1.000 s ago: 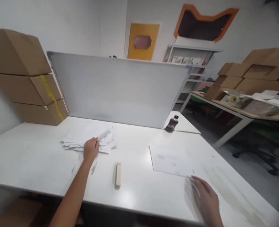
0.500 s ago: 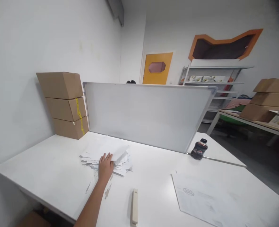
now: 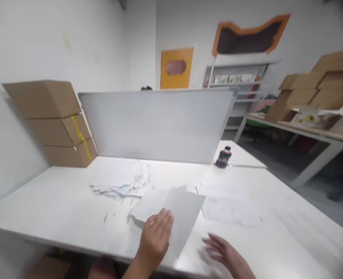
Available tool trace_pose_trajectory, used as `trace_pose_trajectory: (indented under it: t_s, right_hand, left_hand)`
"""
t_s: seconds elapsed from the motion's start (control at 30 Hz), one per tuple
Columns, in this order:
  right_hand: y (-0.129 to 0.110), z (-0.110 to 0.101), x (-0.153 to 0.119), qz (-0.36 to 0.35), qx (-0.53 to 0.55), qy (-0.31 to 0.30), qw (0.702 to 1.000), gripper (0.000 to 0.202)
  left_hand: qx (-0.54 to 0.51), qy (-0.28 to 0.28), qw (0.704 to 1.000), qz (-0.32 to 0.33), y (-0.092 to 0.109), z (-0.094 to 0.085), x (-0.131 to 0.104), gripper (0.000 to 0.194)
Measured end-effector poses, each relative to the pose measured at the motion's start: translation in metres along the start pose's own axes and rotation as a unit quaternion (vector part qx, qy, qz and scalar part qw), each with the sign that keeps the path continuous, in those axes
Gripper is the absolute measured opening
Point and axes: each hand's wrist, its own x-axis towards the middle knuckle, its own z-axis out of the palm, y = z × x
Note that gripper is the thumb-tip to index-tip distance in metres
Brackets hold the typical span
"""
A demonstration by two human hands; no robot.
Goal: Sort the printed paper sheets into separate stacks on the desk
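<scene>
My left hand point(image 3: 156, 237) grips several white paper sheets point(image 3: 186, 207), with the fingers on top and the thumb out of sight. The sheets tilt over the front of the table, their near right corner bending down. To the right of them, my right hand point(image 3: 225, 252) is held with its fingers apart and nothing in them, smeared by motion. A messy paper pile point(image 3: 119, 176) with torn, uneven edges lies further back on the left. Another flat sheet point(image 3: 232, 205) lies beyond my right hand.
A whiteboard point(image 3: 156, 126) stands across the back of the white table point(image 3: 69, 201). Stacked cardboard boxes point(image 3: 54, 124) stand at the left, by the wall. A dark bottle point(image 3: 223, 157) sits by the board's right end. Torn paper scraps lie near the pile.
My left hand has come off the pile, moving right and nearer with sheets in it. My right hand has entered. The long beige object at the front is no longer clearly seen. The view has turned right.
</scene>
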Motion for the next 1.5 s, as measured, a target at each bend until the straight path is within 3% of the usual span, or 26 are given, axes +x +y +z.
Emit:
trace_pose_trajectory:
  t_s: [0.03,0.1,0.23,0.37,0.57,0.7,1.0,1.13,1.3,1.4,1.5]
  right_hand:
    - [0.004,0.02,-0.012,0.065,0.074,-0.062,0.993,0.056]
    - [0.01,0.046,-0.037,0.112,0.117,-0.064,0.985,0.06]
    - [0.014,0.051,-0.075,0.183,0.186,0.022,0.965,0.057]
    - [0.017,0.033,-0.089,0.193,0.213,0.074,0.955,0.058]
    - [0.022,-0.006,-0.083,0.169,0.144,0.165,0.961,0.052]
    - [0.018,-0.03,-0.073,0.153,0.095,0.189,0.965,0.043]
    - [0.024,-0.058,-0.061,0.12,0.009,0.219,0.968,0.038]
    - [0.022,-0.064,-0.06,0.101,-0.011,0.209,0.973,0.044]
    - [0.012,-0.078,-0.061,0.07,-0.139,0.18,0.971,0.068]
    - [0.004,-0.086,-0.062,0.074,-0.155,0.123,0.977,0.061]
    - [-0.004,-0.087,-0.057,0.065,-0.152,0.108,0.98,0.052]
  left_hand:
    - [-0.027,-0.031,0.999,0.032,0.02,-0.003,0.0,0.045]
    - [-0.079,-0.087,0.989,0.094,0.051,-0.005,-0.005,0.032]
    - [-0.14,-0.19,0.961,0.143,0.078,-0.008,-0.022,0.023]
    - [-0.164,-0.252,0.947,0.111,0.078,-0.019,-0.034,0.043]
    - [-0.095,-0.231,0.966,-0.065,0.071,-0.027,-0.065,0.048]
    - [-0.112,-0.217,0.967,-0.066,0.072,-0.024,-0.078,0.055]
    - [-0.134,-0.25,0.954,-0.095,0.07,-0.014,-0.072,0.066]
    - [-0.129,-0.259,0.952,-0.099,0.069,-0.015,-0.069,0.063]
    - [-0.136,-0.287,0.945,-0.077,0.071,-0.013,-0.058,0.062]
    - [-0.136,-0.311,0.938,-0.074,0.074,-0.01,-0.05,0.067]
    - [-0.13,-0.341,0.927,-0.085,0.078,-0.006,-0.044,0.074]
